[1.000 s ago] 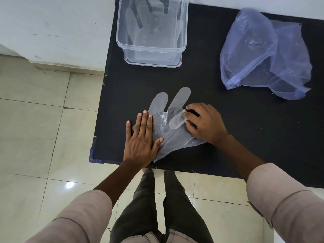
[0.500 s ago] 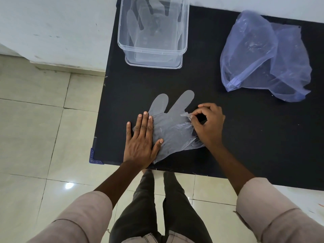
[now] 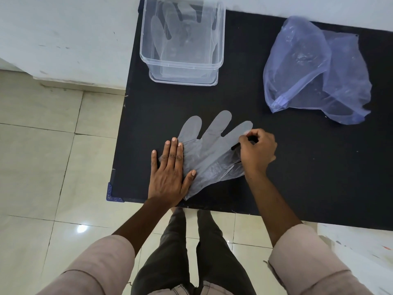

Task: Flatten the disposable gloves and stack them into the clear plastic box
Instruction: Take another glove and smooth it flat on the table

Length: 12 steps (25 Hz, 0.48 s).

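Glove point(image 3: 209, 154) lies flat on black table point(image 3: 297, 167), near front edge. L hand point(image 3: 170, 173) open, palm down, fingers spread, pressing glove's left side w/ cuff by thumb. R hand point(image 3: 256, 151) curled, thumb + forefinger pinching tip of glove's right-most visible finger. Clear plastic box point(image 3: 182, 39) beyond, flattened gloves inside. Blue-tinted bag point(image 3: 314, 71) at right. No legible writing.

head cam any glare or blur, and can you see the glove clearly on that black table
Head view: one bright glare spot on the floor tiles; wide-angle bending at the edges; the translucent glove stands out sharply against the black table, and neither hand is blurred.
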Tool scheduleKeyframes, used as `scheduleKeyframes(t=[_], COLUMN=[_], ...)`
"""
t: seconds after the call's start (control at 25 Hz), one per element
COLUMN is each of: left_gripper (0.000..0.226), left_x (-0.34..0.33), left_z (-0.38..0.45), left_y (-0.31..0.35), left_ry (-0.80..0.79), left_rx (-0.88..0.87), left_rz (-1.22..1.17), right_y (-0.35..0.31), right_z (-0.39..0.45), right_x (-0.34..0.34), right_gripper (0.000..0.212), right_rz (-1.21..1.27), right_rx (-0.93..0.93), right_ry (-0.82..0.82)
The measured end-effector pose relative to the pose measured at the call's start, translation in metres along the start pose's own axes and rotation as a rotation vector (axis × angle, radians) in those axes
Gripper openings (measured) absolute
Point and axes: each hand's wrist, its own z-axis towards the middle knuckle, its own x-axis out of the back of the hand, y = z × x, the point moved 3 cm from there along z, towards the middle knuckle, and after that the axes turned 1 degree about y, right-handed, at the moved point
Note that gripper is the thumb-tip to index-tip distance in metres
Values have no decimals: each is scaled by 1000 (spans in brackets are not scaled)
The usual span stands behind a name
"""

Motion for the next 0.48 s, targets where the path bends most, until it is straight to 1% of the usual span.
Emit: scheduleKeyframes(t=[0.04,0.08,0.12,0.16,0.24,0.28,0.32,0.4,0.48], left_gripper=[82,82,82,82,80,79,77,69,54], left_x=[-1,-2,-2,-1,2,5,9,20,32], left_z=[0,-1,-1,-1,0,-1,-1,-3,-6], left_y=[0,-1,-1,-1,-1,-2,-4,-11,-23], left_ry=[-2,-3,0,7,39,67,107,193,260], left_rx=[3,4,3,-2,-2,19,59,181,288], left_rz=[-5,-11,-21,-37,-96,-143,-194,-298,-400], right_y=[0,0,0,0,2,6,10,18,21], right_z=[0,-2,-5,-9,-20,-23,-24,-23,-25], right_x=[3,7,10,11,7,3,0,-2,2], right_gripper=[18,25,29,30,31,34,38,45,48], right_rz=[41,56,18,-75,-351,-478,-576,-670,-608], right_rx=[-56,-63,4,135,425,517,564,563,500], right_ry=[36,74,107,114,27,-44,-108,-184,-169])
